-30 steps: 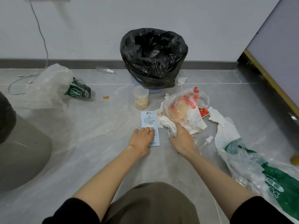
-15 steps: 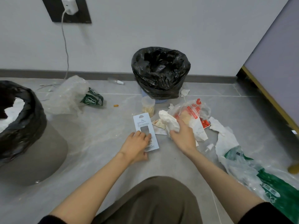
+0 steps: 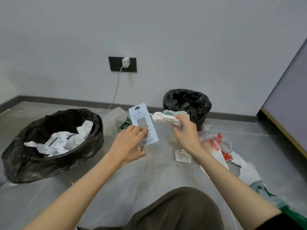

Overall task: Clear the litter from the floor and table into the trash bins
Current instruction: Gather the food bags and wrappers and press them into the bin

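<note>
My left hand [image 3: 129,143] holds a pale blue packaging card [image 3: 141,120] upright above the floor. My right hand [image 3: 185,131] grips a crumpled white tissue [image 3: 163,118] at about the same height. A wide bin with a black liner [image 3: 20,155] sits at the left and holds crumpled white paper [image 3: 61,141]. A smaller black-lined bin [image 3: 199,103] stands by the wall behind my right hand. On the floor to the right lie a red-printed plastic bag [image 3: 216,141], a small torn packet [image 3: 182,156] and a clear cup [image 3: 172,140].
A clear plastic bag with a green wrapper [image 3: 116,122] lies between the bins. White and green plastic bags [image 3: 249,173] trail along the right. A charger [image 3: 125,62] is plugged into a wall socket, its cable running down. My knee [image 3: 174,209] fills the bottom centre.
Both hands have lifted off the floor, the left raising the card and the right raising the tissue. The view has tilted up and left, bringing the wide bin fully into sight.
</note>
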The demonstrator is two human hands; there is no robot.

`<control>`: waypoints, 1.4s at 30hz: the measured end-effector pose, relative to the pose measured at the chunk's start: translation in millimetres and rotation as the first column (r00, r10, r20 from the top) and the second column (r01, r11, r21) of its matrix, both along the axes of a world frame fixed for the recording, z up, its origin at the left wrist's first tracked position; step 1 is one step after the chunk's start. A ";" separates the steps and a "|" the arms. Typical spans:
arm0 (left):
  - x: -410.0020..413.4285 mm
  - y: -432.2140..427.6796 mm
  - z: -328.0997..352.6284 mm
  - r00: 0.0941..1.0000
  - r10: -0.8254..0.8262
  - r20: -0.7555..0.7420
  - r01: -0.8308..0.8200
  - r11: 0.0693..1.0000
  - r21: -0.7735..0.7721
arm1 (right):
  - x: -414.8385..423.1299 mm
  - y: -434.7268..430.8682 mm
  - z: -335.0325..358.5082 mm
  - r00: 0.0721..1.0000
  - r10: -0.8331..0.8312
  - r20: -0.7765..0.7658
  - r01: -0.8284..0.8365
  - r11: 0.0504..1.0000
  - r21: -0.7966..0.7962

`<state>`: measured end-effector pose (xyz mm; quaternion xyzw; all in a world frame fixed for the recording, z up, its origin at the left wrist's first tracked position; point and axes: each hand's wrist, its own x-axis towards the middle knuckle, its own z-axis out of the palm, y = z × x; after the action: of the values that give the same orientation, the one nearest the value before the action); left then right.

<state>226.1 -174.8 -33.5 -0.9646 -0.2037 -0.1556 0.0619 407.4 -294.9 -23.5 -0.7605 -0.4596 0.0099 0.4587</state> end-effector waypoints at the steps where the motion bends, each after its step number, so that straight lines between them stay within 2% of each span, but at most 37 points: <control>1: -15.0 3.5 10.4 0.999 0.037 0.005 -0.037 0.999 0.014 | -11.1 8.6 6.8 0.999 0.028 0.027 -0.028 1.000 0.010; 10: -138.7 32.0 53.0 0.958 0.285 0.032 -0.286 0.958 0.024 | -110.3 79.3 33.8 0.954 0.221 0.204 -0.232 0.972 0.032; 15: -195.8 53.2 53.0 0.910 0.413 -0.016 -0.414 0.910 -0.026 | -162.1 118.7 31.2 0.912 0.354 0.209 -0.365 0.931 0.019; 20: -228.6 72.5 44.9 0.887 0.458 -0.062 -0.461 0.886 -0.052 | -197.9 152.4 23.6 0.878 0.405 0.255 -0.406 0.912 -0.048; 26: -242.3 99.8 32.6 0.871 0.465 -0.155 -0.486 0.863 -0.138 | -217.5 188.2 6.1 0.881 0.421 0.215 -0.400 0.906 -0.134; 28: -241.4 109.3 28.6 0.868 0.469 -0.160 -0.493 0.853 -0.170 | -218.6 199.0 0.3 0.877 0.429 0.217 -0.388 0.898 -0.206; 30: -238.8 117.1 24.9 0.867 0.470 -0.167 -0.496 0.846 -0.193 | -218.1 208.4 -4.4 0.849 0.464 0.254 -0.366 0.862 -0.351; 33: -234.6 125.2 21.5 0.867 0.467 -0.176 -0.498 0.831 -0.249 | -220.4 216.6 -7.6 0.795 0.582 0.171 -0.360 0.679 -0.640; 35: -233.7 126.4 18.0 0.864 0.476 -0.165 -0.504 0.814 -0.288 | -223.9 216.9 -5.9 0.783 0.612 0.113 -0.344 0.577 -0.741; 36: -233.8 126.4 15.7 0.860 0.487 -0.151 -0.509 0.809 -0.295 | -225.2 216.3 -4.2 0.784 0.610 0.114 -0.341 0.577 -0.742; 39: -235.5 123.7 10.5 0.852 0.514 -0.097 -0.517 0.799 -0.307 | -228.3 210.2 2.0 0.794 0.584 0.171 -0.343 0.662 -0.666; 42: -233.1 118.6 8.6 0.855 0.515 -0.058 -0.503 0.799 -0.328 | -230.3 200.5 3.2 0.768 0.514 0.383 -0.272 0.802 -0.532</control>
<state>-7.0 -56.2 -24.9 -0.8678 -0.4794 -0.1133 -0.0652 177.1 -94.3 -20.3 -0.7022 -0.7017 0.0126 0.1200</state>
